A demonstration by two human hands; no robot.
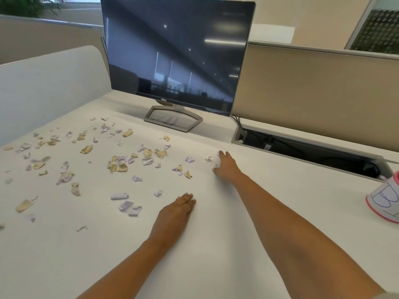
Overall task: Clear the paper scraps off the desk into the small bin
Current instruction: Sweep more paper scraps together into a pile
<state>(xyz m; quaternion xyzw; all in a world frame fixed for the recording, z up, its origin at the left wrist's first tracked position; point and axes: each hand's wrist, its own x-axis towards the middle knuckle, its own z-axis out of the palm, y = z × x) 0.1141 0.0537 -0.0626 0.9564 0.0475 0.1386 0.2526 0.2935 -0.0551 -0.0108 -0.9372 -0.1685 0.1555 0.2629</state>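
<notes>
Several torn paper scraps (117, 166), lilac, yellow and white, lie scattered over the left and middle of the white desk (216, 244). My right hand (225, 166) rests palm down at the right end of the scatter, fingers spread, touching small white scraps at its fingertips and thumb. My left hand (178, 212) lies flat nearer to me, fingers together, with a white scrap at its fingertips; crumpled lilac scraps (129, 207) sit to its left. The small bin (384, 199), white with pink rims and a blue drawing, stands at the desk's right edge, partly cut off.
A dark Dell monitor (177, 52) on a grey stand (172, 118) stands at the back centre. An open cable tray (302, 147) with black cables is sunk into the desk at the back right. Beige partition panels (313, 87) close off the rear.
</notes>
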